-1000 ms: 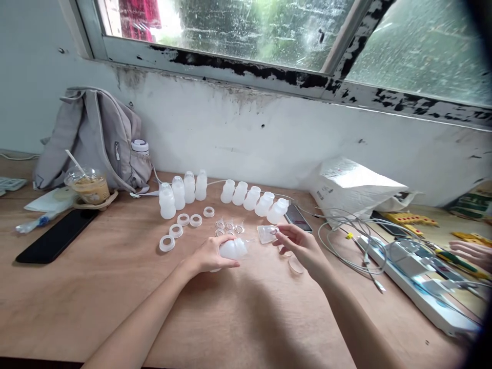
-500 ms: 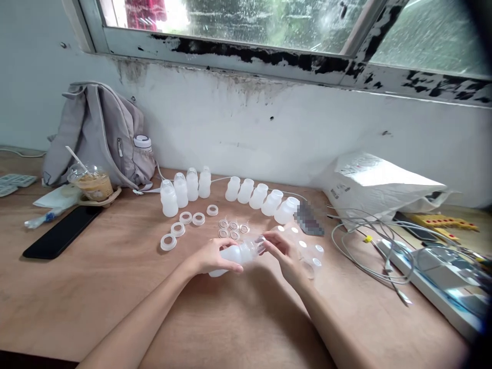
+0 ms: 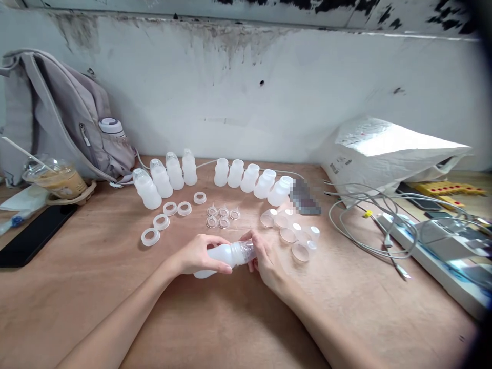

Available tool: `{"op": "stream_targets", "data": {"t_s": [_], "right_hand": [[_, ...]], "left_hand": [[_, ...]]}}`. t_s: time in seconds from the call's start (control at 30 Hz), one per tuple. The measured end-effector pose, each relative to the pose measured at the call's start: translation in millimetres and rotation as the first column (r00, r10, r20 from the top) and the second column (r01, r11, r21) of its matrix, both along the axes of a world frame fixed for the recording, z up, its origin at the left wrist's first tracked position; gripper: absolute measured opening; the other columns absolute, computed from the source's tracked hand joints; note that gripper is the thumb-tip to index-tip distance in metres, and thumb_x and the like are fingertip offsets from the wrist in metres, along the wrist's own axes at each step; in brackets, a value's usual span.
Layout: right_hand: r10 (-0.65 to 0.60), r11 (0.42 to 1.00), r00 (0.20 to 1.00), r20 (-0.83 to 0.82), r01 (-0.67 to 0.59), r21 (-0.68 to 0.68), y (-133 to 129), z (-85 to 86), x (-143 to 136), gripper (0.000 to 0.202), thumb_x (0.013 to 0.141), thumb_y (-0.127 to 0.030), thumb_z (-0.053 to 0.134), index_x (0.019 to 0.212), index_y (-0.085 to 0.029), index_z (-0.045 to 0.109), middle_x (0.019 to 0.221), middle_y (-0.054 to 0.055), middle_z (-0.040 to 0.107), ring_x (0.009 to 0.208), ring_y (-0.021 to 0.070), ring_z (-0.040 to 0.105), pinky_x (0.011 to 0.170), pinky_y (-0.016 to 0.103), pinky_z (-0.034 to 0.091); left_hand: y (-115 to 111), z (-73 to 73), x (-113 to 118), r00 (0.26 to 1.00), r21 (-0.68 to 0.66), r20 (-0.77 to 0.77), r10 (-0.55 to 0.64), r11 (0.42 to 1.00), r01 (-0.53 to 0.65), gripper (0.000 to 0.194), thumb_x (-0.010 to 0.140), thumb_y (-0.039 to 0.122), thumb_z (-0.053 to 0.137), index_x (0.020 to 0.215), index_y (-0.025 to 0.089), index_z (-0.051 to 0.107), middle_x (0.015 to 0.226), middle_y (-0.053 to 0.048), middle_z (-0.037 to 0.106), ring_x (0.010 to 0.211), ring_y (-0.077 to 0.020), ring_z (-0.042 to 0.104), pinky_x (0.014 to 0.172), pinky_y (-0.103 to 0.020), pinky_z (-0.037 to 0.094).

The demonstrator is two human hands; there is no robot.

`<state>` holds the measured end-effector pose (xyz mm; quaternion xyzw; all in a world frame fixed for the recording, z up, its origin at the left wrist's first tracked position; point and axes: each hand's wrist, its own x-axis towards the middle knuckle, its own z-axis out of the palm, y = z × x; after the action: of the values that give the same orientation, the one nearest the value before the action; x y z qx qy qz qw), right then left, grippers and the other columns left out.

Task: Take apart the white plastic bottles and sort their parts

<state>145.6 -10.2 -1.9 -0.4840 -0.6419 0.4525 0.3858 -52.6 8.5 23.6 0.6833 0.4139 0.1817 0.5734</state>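
My left hand is closed around the body of a frosted white baby bottle, tilted nearly on its side above the table. The fingers of my right hand are wrapped round the bottle's clear top, partly hiding it; whether this is a cap or a teat I cannot tell. Just beyond my hands lie several small clear teats. To their left are several white screw rings, and to the right several translucent dome caps.
Capped baby bottles stand at the back left, topless ones at the back centre. On the left are a phone, an iced drink and a backpack. Cables, a power strip and a white bag occupy the right.
My right hand has gone from fingertips at the end of the clear top to a fuller grip around it. Both hands and the bottle sit slightly further left. The view has tilted down.
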Motion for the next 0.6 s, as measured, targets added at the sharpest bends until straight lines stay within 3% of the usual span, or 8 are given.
{"op": "stream_targets", "data": {"t_s": [0.1, 0.2, 0.37, 0.6], "right_hand": [[-0.187, 0.980, 0.982, 0.021, 0.185, 0.073, -4.5, -1.9, -9.9, 0.039, 0.090, -0.040, 0.027, 0.066, -0.019, 0.049, 0.051, -0.002, 0.046, 0.045, 0.0099, 0.043, 0.044, 0.022, 0.032], [-0.273, 0.955, 0.961, 0.030, 0.267, 0.132, -6.3, -0.3, -14.8, 0.038, 0.090, -0.037, 0.027, 0.062, -0.019, 0.046, 0.054, -0.001, 0.048, 0.049, 0.0109, 0.044, 0.046, 0.022, 0.033], [-0.308, 0.945, 0.949, 0.059, 0.299, 0.133, -6.1, 2.2, -15.4, 0.037, 0.089, -0.033, 0.028, 0.059, -0.019, 0.044, 0.052, -0.002, 0.047, 0.047, 0.0109, 0.043, 0.046, 0.023, 0.033], [-0.306, 0.947, 0.952, -0.008, 0.305, 0.103, -1.8, 0.9, -13.7, 0.037, 0.088, -0.035, 0.031, 0.059, -0.018, 0.046, 0.054, -0.002, 0.048, 0.049, 0.0110, 0.043, 0.047, 0.023, 0.033]], "left_hand": [[-2.6, -2.4, 4.2, 0.999, -0.073, 0.034, 0.016, 0.997, -0.013, 0.046, 0.055, 0.037, 0.074, 0.097, 0.021, 0.063, 0.084, 0.000, 0.064, 0.078, -0.0174, 0.057, 0.065, -0.024, 0.044], [-5.9, -4.2, 9.3, 0.997, -0.104, 0.045, 0.057, 0.993, -0.052, 0.047, 0.053, 0.037, 0.075, 0.096, 0.019, 0.064, 0.080, 0.000, 0.064, 0.075, -0.0172, 0.057, 0.064, -0.024, 0.043], [-13.1, -6.2, 17.6, 0.990, -0.096, 0.055, 0.129, 0.988, -0.124, 0.045, 0.054, 0.037, 0.074, 0.094, 0.018, 0.065, 0.077, 0.000, 0.063, 0.071, -0.0160, 0.056, 0.061, -0.024, 0.043], [-20.4, -5.4, 24.0, 0.979, 0.065, 0.019, 0.202, 0.977, -0.203, 0.044, 0.056, 0.039, 0.073, 0.095, 0.020, 0.065, 0.084, -0.001, 0.065, 0.076, -0.0175, 0.058, 0.066, -0.025, 0.045]]}}
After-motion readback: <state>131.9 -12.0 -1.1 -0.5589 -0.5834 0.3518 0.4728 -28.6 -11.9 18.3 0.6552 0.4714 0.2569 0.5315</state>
